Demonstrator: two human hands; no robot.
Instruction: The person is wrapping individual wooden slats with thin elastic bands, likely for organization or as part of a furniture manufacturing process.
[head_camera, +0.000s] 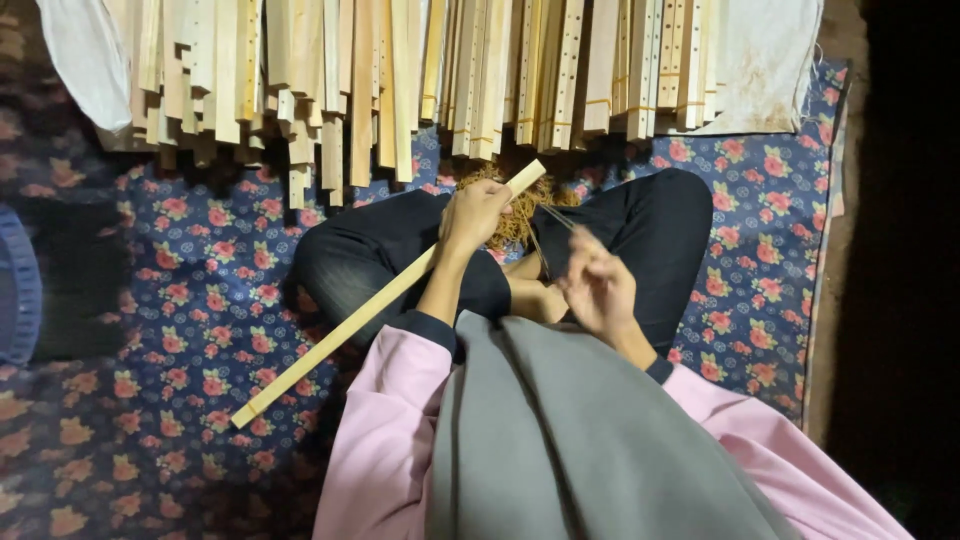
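Head view: left hand (473, 215) clenches a long wooden slat (370, 305) slanting from one o'clock to seven o'clock across the lap. Right hand (598, 290), blurred, seems to pinch a thin strand (556, 217) above tangled fibre (520, 215). Steadying the slat firmly would help.

One long pale wooden slat (380, 300) lies under the left fingers (470, 215). One thin stick (555, 216) sits at the right fingers (590, 270). One tangled tan fibre bundle (515, 215) lies between them. Beyond the fingers, dozens of pale wooden slats (400, 70) are stacked, too many to count.
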